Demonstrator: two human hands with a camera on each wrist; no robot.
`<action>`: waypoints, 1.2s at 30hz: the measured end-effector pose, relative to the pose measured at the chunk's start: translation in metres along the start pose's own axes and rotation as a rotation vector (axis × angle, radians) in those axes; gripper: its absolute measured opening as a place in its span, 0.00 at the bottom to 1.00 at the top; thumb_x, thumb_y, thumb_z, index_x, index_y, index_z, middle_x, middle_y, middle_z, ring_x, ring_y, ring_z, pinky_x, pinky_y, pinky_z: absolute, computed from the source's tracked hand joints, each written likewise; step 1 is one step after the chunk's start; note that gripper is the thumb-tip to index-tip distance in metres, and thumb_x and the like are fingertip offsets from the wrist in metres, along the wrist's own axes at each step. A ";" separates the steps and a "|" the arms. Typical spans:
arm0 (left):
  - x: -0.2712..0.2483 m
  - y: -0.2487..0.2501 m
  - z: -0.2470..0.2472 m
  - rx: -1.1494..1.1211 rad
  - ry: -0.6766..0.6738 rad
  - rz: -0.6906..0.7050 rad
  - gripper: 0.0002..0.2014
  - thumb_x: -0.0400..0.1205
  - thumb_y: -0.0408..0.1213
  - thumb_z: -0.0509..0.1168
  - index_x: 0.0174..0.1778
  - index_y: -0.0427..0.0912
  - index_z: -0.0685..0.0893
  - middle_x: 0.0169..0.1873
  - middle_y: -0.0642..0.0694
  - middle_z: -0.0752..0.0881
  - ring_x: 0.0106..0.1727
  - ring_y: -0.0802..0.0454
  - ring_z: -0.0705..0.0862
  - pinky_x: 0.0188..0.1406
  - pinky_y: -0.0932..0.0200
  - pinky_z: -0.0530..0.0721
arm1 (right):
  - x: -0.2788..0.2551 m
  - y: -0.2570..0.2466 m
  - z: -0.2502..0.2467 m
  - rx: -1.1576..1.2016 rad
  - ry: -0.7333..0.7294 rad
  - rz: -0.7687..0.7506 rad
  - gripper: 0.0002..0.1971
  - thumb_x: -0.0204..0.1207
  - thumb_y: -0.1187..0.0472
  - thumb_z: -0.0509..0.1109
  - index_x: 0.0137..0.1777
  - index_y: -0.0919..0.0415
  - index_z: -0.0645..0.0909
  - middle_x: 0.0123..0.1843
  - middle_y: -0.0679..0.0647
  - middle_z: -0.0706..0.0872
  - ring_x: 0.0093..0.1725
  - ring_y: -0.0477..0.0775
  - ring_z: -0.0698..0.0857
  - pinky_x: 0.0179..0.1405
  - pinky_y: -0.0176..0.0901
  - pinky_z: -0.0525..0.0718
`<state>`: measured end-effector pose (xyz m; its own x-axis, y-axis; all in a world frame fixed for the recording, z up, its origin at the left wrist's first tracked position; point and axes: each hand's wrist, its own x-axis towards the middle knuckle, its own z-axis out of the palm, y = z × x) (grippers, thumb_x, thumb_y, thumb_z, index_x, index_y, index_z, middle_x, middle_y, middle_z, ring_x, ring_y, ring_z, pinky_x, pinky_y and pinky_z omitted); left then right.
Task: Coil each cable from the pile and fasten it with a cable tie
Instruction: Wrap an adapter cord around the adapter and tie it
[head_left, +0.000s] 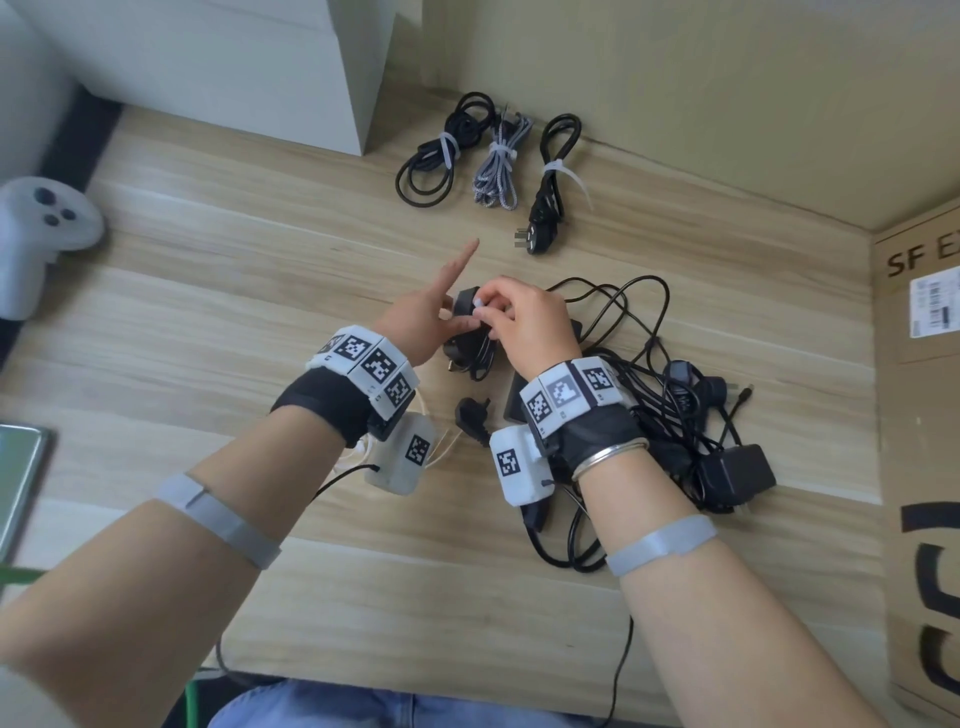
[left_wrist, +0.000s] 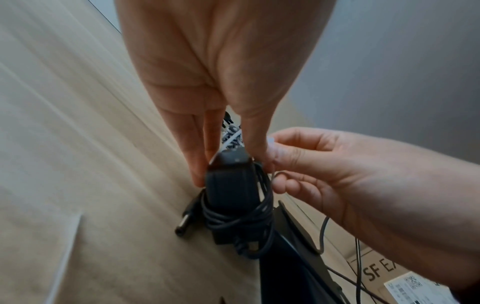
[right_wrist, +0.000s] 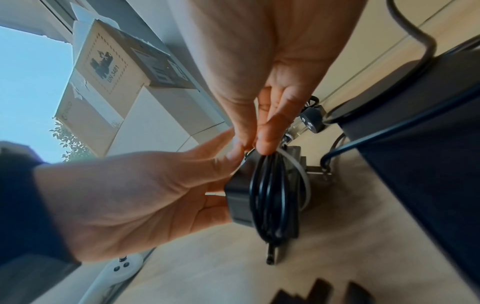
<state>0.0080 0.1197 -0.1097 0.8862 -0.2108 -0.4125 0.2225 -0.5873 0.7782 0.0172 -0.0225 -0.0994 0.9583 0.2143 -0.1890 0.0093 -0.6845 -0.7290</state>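
A black power adapter (head_left: 467, 332) with its thin black cable (right_wrist: 270, 195) wound round it is held just above the wooden table. My left hand (head_left: 441, 317) pinches the adapter (left_wrist: 228, 185) between thumb and fingers, and its index finger sticks out straight. My right hand (head_left: 491, 309) pinches a white cable tie (right_wrist: 298, 166) at the top of the bundle; the tie loops round the coil. The tangled pile of black cables and adapters (head_left: 691, 415) lies to the right, under my right wrist. At the back lie three tied coils: black (head_left: 441, 150), grey braided (head_left: 496, 166), black with plug (head_left: 550, 176).
A loose black plug (head_left: 470, 415) lies between my wrists. A white controller (head_left: 47, 228) sits at the left. White boxes (head_left: 234, 62) stand at the back left, a cardboard sheet (head_left: 727, 104) behind, and a cardboard box (head_left: 919, 415) at the right edge.
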 end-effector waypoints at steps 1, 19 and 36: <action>0.000 -0.001 -0.001 -0.030 0.008 -0.003 0.38 0.82 0.34 0.62 0.77 0.69 0.46 0.63 0.37 0.80 0.58 0.44 0.83 0.60 0.47 0.81 | 0.000 0.000 0.000 -0.004 0.003 0.002 0.03 0.75 0.64 0.70 0.45 0.62 0.84 0.34 0.49 0.82 0.36 0.57 0.86 0.44 0.48 0.84; 0.000 -0.002 -0.001 -0.202 0.213 -0.020 0.11 0.80 0.28 0.63 0.34 0.47 0.75 0.42 0.47 0.84 0.42 0.49 0.81 0.47 0.43 0.86 | -0.005 0.009 0.005 -0.006 -0.023 -0.039 0.02 0.78 0.63 0.66 0.47 0.60 0.78 0.38 0.45 0.78 0.40 0.57 0.85 0.46 0.58 0.84; 0.002 0.000 0.000 -0.173 0.212 -0.025 0.16 0.79 0.26 0.63 0.30 0.50 0.72 0.45 0.44 0.84 0.42 0.55 0.80 0.53 0.38 0.84 | -0.004 0.012 0.005 -0.012 -0.005 -0.084 0.01 0.77 0.65 0.66 0.46 0.61 0.79 0.39 0.47 0.78 0.40 0.57 0.83 0.43 0.59 0.85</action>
<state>0.0093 0.1196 -0.1106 0.9408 -0.0193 -0.3383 0.2951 -0.4442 0.8460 0.0120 -0.0276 -0.1105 0.9527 0.2747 -0.1303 0.0933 -0.6720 -0.7346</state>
